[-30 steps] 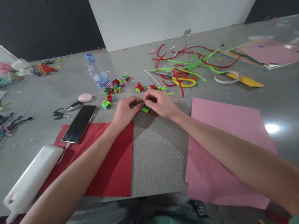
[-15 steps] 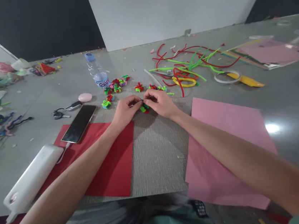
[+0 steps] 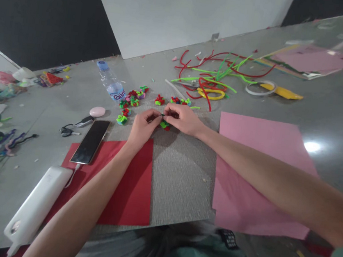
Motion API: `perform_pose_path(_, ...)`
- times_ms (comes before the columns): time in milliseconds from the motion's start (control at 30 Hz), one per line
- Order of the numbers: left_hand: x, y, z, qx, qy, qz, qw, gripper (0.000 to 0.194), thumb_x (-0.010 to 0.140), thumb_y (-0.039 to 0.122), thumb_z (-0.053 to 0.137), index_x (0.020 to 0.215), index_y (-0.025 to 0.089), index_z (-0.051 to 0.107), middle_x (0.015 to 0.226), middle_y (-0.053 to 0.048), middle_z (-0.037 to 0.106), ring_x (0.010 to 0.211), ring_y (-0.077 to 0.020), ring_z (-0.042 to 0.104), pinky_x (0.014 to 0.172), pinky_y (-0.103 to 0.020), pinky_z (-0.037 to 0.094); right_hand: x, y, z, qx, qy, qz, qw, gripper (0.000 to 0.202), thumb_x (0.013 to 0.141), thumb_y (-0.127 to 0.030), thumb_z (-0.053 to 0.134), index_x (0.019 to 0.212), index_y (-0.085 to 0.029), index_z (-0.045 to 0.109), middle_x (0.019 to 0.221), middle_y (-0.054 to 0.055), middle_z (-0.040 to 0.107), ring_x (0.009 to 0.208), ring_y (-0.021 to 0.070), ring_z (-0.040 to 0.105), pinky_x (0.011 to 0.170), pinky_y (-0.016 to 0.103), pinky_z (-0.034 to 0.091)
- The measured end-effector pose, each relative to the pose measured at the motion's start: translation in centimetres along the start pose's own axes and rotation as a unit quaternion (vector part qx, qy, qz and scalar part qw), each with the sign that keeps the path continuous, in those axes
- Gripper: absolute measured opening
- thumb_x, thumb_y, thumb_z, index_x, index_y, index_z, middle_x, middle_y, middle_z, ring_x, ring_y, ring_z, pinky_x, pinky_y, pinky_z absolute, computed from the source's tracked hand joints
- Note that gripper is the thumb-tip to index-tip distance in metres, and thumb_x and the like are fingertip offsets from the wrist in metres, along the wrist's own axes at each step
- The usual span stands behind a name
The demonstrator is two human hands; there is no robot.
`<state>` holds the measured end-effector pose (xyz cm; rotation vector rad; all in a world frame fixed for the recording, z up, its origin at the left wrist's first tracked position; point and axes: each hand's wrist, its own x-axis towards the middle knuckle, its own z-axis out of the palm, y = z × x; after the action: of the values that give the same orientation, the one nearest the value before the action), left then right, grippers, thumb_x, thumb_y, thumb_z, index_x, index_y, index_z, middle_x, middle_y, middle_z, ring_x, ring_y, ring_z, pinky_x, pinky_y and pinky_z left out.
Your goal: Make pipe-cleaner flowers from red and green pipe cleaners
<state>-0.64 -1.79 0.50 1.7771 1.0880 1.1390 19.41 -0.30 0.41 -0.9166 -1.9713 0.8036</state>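
Note:
My left hand [image 3: 145,126] and my right hand [image 3: 182,118] meet over the table with thumb and fingertips pinched. Between them is a short dark green pipe cleaner [image 3: 162,115], mostly covered by the fingers. Just below the fingertips lies a small green and red pipe-cleaner bundle [image 3: 164,125], partly hidden; whether it joins the held piece I cannot tell. Beyond my hands sit a red curled pipe-cleaner flower [image 3: 160,100] and a few more multicoloured ones. A cluster of similar flowers [image 3: 133,100] lies to the left, beside the water bottle [image 3: 112,82].
Loose red and green pipe cleaners [image 3: 224,70] lie around yellow-handled scissors [image 3: 211,94]. A tape roll [image 3: 260,88] is further right. Red paper [image 3: 131,181] and pink paper [image 3: 259,146] flank the middle. At left are a phone [image 3: 92,141], power bank [image 3: 37,202] and keys [image 3: 69,131].
Both hands stay in nearly the same place, fingertips still together. The right fingers have shifted very slightly, and a bit more of the dark green piece shows between them.

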Motion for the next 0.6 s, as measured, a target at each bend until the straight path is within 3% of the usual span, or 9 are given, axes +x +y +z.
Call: perform_pose_path(600,0.01,0.07,-0.03,-0.002,-0.009,0.007,1.000,0.010,0.093,0.021,0.069,0.084,0.020,0.074,0.081,-0.001,0.072,0.075,-0.0138,0.062,0.074,-0.028,0.049,0.08,0.16,0.09,0.013,-0.018,0.006,1.000,0.014,0.085,-0.027,0.065,0.087,-0.023,0.051,0.074,-0.004,0.051,0.069,0.0145,0.045,0.067,0.032,0.032)
